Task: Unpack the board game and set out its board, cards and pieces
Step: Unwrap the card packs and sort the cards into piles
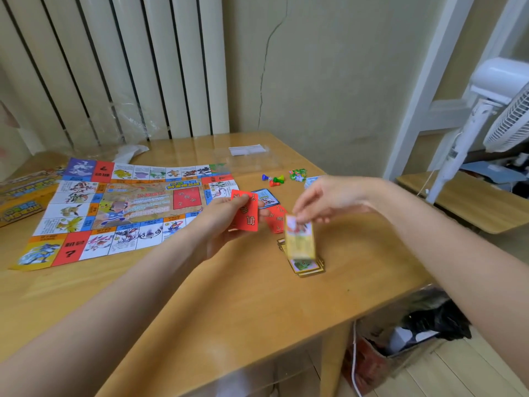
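Sorting goes best if the right hand [320, 200], pinching a yellow card [300, 237], lowers it squarely onto the yellow pile [307, 266] directly beneath while the left hand [226, 217] grips the red cards [246, 214].

Red cards [245, 214], yellow-bordered cards [307, 265], multicoloured board [126, 207].

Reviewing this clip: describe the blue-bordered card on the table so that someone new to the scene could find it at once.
Start from the unfolded game board on the wooden table and go just past its right edge. The blue-bordered card lies flat there, behind the red cards held in the left hand. It alone has a blue frame; nearby cards are red or yellow-edged.
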{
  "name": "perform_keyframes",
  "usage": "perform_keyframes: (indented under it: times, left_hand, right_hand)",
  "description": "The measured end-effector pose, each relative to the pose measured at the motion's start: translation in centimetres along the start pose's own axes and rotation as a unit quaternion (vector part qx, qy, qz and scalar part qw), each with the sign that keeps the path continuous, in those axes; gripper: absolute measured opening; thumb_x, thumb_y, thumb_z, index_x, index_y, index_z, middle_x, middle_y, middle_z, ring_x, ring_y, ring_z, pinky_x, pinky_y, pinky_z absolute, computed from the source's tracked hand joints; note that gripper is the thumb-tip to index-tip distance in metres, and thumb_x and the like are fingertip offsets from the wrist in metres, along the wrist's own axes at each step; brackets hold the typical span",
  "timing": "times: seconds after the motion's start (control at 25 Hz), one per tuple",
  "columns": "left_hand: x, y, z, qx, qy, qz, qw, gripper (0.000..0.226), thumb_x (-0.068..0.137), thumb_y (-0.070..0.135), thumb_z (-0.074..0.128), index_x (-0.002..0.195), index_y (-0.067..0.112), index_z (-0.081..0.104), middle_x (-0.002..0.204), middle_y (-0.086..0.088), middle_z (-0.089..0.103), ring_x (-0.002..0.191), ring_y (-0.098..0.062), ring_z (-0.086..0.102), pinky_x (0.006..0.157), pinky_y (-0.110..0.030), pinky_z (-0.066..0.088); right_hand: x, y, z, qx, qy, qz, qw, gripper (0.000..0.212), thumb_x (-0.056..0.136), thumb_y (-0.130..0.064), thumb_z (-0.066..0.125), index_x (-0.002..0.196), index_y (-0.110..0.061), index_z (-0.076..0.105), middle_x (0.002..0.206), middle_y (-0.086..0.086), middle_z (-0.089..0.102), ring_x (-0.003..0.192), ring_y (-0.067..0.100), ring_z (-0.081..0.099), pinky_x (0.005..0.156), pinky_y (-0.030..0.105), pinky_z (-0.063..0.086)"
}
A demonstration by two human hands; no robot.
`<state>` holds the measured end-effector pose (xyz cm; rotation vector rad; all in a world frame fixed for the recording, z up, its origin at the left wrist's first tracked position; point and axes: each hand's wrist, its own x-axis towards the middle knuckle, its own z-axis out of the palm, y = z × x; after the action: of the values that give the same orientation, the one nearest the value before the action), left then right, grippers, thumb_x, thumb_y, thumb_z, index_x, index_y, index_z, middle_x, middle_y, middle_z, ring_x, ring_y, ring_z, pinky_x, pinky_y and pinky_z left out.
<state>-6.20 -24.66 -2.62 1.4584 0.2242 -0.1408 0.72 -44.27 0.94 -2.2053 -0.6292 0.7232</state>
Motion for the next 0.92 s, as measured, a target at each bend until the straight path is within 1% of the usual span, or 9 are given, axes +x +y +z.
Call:
perform_keyframes:
  times: [0.08, 0.28, 0.44, 0.48, 0.56, 0.64, 0.72, 0.8, 0.92]
  left_hand:
    - [0.0, -0.5, 0.3, -0.020, 0.021, -0.022, 0.999, 0.028, 0.099, 0.019, 0.039, 0.091, 0.015, 0.065, 0.089, -0.004, 0.066, 0.074, -0.012, 0.058, 0.065, -0.025, 0.046]
    - [0.2, -0.9, 0.3, -0.020, 0.021, -0.025, 0.999, 0.023, 0.096, 0.007, 0.045, 0.111, 0.009, 0.061, 0.082, -0.003, 0.057, 0.067, -0.011, 0.052, 0.051, -0.019, 0.042]
    - [0.6, -1.1, -0.3, -0.006, 0.013, -0.027, 1.000, 0.014, 0.093, 0.006, 0.052, 0.103, 0.014, 0.060, 0.083, -0.002, 0.063, 0.069, -0.010, 0.056, 0.050, -0.018, 0.045]
    - [0.9, -1.1, -0.3, 0.001, 0.014, -0.020, 1.000, 0.013, 0.092, 0.007, 0.054, 0.100, 0.016, 0.060, 0.084, -0.001, 0.064, 0.071, -0.009, 0.058, 0.053, -0.019, 0.046]
    - [1.5, -0.9, 0.0, 0.010, 0.019, 0.020, 1.000, 0.014, 0.092, 0.008, 0.054, 0.093, 0.019, 0.062, 0.082, 0.003, 0.067, 0.072, -0.008, 0.059, 0.062, -0.021, 0.045]
    - [2.1, -0.3, 0.5, -0.001, 0.016, 0.053, 0.998, 0.017, 0.092, 0.007, 0.054, 0.085, 0.020, 0.063, 0.072, 0.007, 0.068, 0.068, -0.006, 0.059, 0.068, -0.024, 0.043]
    - [2.8, 0.3, 1.3, -0.020, 0.003, 0.058, 0.998, 0.018, 0.091, 0.007, 0.055, 0.082, 0.020, 0.062, 0.062, 0.010, 0.067, 0.055, 0.000, 0.059, 0.064, -0.022, 0.043]
    - [3.5, 0.6, 1.7, -0.028, 0.005, 0.042, 0.999, 0.012, 0.091, 0.009, 0.056, 0.086, 0.018, 0.060, 0.067, 0.005, 0.064, 0.048, 0.000, 0.058, 0.061, -0.019, 0.047]
    - [4.4, 0.2, 0.7, -0.039, 0.045, -0.021, 0.998, 0.006, 0.093, 0.009, 0.053, 0.098, 0.005, 0.055, 0.083, -0.009, 0.061, 0.065, -0.015, 0.063, 0.070, -0.026, 0.053]
  right_hand:
    - [0.1, 0.3, 0.8, -0.116, -0.054, 0.031, 0.991, 0.010, 0.081, -0.004, 0.068, 0.078, -0.013, 0.069, 0.058, -0.007, 0.063, 0.048, 0.002, 0.049, 0.048, 0.014, 0.040]
    - [1.3, 0.8, 3.1, -0.216, 0.005, 0.032, 0.976, 0.013, 0.075, -0.009, 0.075, 0.065, -0.013, 0.066, 0.057, -0.002, 0.061, 0.051, 0.012, 0.046, 0.040, 0.016, 0.036]
    - [1.5, 0.8, 3.1, -0.275, 0.036, 0.063, 0.959, 0.028, 0.072, -0.022, 0.078, 0.069, -0.017, 0.051, 0.069, 0.003, 0.057, 0.061, 0.019, 0.046, 0.046, 0.024, 0.034]
    - [1.5, 0.6, 3.0, -0.241, 0.061, 0.052, 0.967, 0.026, 0.075, -0.024, 0.076, 0.070, -0.017, 0.051, 0.067, 0.002, 0.054, 0.059, 0.018, 0.046, 0.046, 0.024, 0.035]
    - [1.9, 0.0, 2.2, -0.087, 0.117, 0.014, 0.989, 0.019, 0.086, -0.026, 0.065, 0.076, -0.011, 0.058, 0.061, 0.001, 0.052, 0.051, 0.015, 0.046, 0.039, 0.019, 0.035]
    - [2.4, -0.6, 1.8, 0.043, 0.136, -0.017, 0.990, 0.019, 0.091, -0.024, 0.058, 0.084, -0.007, 0.063, 0.065, 0.003, 0.056, 0.049, 0.012, 0.048, 0.037, 0.017, 0.035]
    - [3.2, -0.9, 1.9, 0.138, 0.142, -0.042, 0.979, 0.011, 0.089, -0.017, 0.061, 0.082, -0.008, 0.063, 0.069, 0.004, 0.056, 0.052, 0.011, 0.050, 0.039, 0.016, 0.036]
    - [4.1, -0.7, 1.6, 0.176, 0.177, -0.033, 0.968, 0.009, 0.085, -0.009, 0.065, 0.077, -0.009, 0.063, 0.064, 0.005, 0.053, 0.050, 0.011, 0.048, 0.039, 0.016, 0.035]
    - [5.1, 0.7, 1.1, 0.117, 0.222, 0.055, 0.967, 0.014, 0.082, -0.003, 0.068, 0.070, -0.007, 0.060, 0.054, 0.005, 0.052, 0.038, 0.007, 0.045, 0.036, 0.015, 0.036]
